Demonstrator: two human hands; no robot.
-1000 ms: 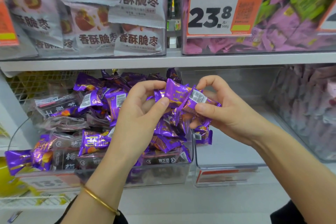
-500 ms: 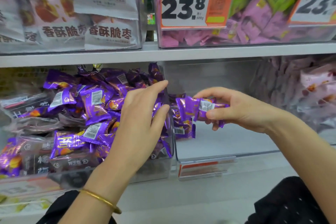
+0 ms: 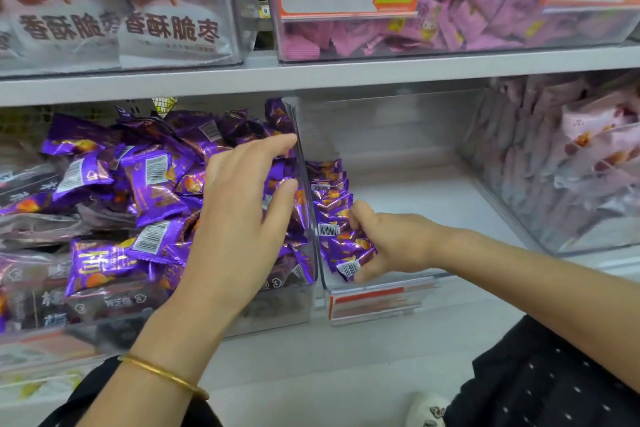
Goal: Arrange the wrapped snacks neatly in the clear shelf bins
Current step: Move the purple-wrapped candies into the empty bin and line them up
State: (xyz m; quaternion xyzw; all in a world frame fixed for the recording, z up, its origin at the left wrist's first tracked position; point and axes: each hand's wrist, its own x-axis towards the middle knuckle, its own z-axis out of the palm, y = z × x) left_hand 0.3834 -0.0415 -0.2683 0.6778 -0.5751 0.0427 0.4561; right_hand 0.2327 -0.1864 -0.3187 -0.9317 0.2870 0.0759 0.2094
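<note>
Head view: right hand (image 3: pixel 394 243), fingers gripping purple snacks (image 3: pixel 341 246), middle bin (image 3: pixel 433 204) front-left corner; left hand (image 3: pixel 239 218), fingers straight, over heaped bin (image 3: pixel 277 305)

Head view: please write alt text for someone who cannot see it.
A person's right hand grips purple wrapped snacks at the front of a row along the left wall of a clear bin. The left hand, fingers straight, reaches over a heap of the same snacks beside it.

left wrist: thin gold bangle (image 3: pixel 162 374) | forearms (image 3: pixel 519 274): bare | garment (image 3: pixel 540 388): black with small white dots
</note>
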